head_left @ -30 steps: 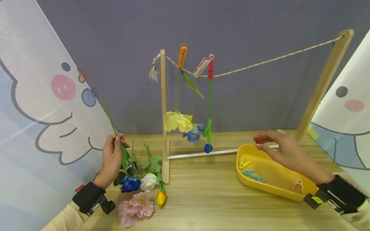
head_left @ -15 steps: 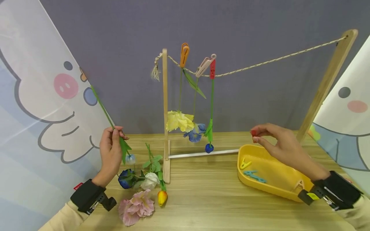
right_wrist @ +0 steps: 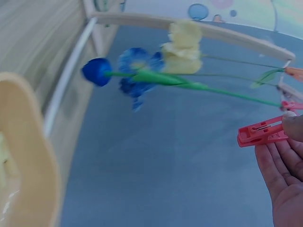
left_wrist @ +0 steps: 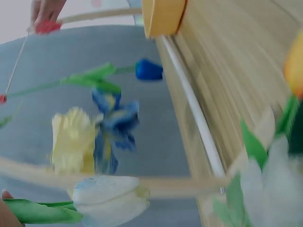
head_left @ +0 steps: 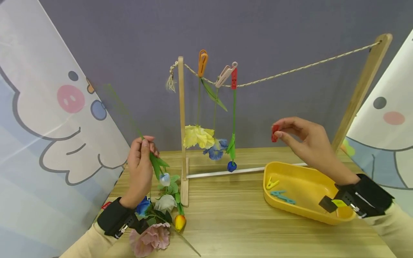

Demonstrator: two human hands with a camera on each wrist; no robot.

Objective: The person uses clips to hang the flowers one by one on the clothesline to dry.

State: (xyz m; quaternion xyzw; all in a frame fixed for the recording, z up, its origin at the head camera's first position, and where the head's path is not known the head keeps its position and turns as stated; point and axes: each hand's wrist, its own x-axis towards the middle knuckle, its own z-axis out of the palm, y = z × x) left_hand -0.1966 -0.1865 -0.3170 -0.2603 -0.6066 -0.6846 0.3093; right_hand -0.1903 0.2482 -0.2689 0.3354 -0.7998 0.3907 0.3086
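My left hand (head_left: 142,168) pinches the green stem of a white and pale blue tulip (head_left: 165,179), whose head points downward; the left wrist view shows the tulip (left_wrist: 111,201) close up. A red clothespin (right_wrist: 262,131) is pinched between the thumb and fingers of my right hand (head_left: 306,143), raised above the yellow basket (head_left: 309,211). From the rope (head_left: 290,72) hang a yellow flower (head_left: 199,136), a blue iris (head_left: 216,150) and a blue tulip (head_left: 231,166), held by an orange clothespin (head_left: 202,63), a pale pink clothespin (head_left: 224,76) and a red clothespin (head_left: 234,79).
On the table's left lie a white rose (head_left: 166,203), a blue rose (head_left: 143,206), a pink flower (head_left: 150,239) and a yellow-orange tulip (head_left: 180,222). Yellow (head_left: 272,183) and teal clothespins (head_left: 282,196) lie in the basket. Wooden posts (head_left: 182,118) hold the rope.
My left hand has moved right with the white and pale blue tulip, clear of the other flowers. The right hand has risen from the basket with the red clothespin. The blue rose has shifted.
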